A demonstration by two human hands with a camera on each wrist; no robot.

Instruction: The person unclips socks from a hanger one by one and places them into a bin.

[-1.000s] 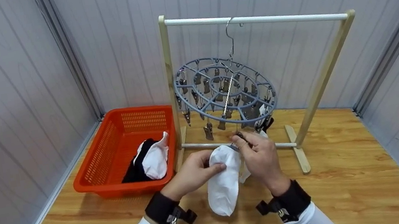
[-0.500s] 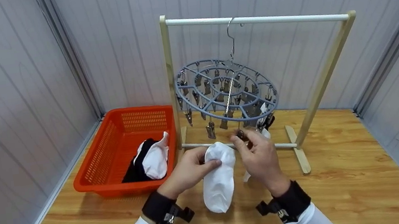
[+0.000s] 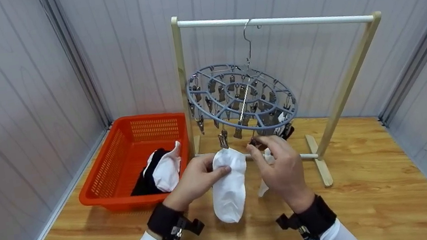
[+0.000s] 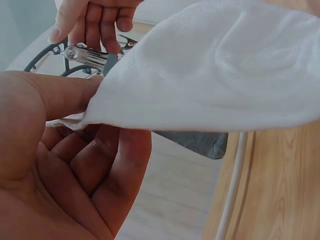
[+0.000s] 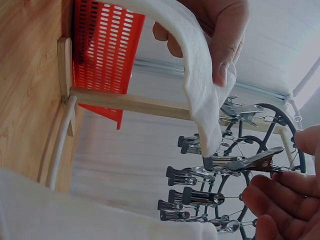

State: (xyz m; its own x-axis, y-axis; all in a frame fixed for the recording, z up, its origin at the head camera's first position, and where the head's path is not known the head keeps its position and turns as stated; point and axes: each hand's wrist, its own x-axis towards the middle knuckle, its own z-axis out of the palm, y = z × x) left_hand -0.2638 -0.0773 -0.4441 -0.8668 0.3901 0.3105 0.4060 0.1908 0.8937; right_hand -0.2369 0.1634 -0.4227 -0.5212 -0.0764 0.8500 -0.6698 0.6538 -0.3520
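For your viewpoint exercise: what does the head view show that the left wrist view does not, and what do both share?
Only the head view shows the orange basket holding more socks, the wooden rack, the whole round peg hanger and both arms. Only the left wrist view shows the left hand close up, thumb pressing the cloth, and a metal clip at the sock's edge. Both show the white sock in the left hand's grip and the right hand at the clip.

Left hand (image 3: 197, 178) raised with fingers (image 3: 221, 172) and thumb pinched, right hand (image 3: 281, 165) close beside, fingers (image 3: 261, 143) curled upward
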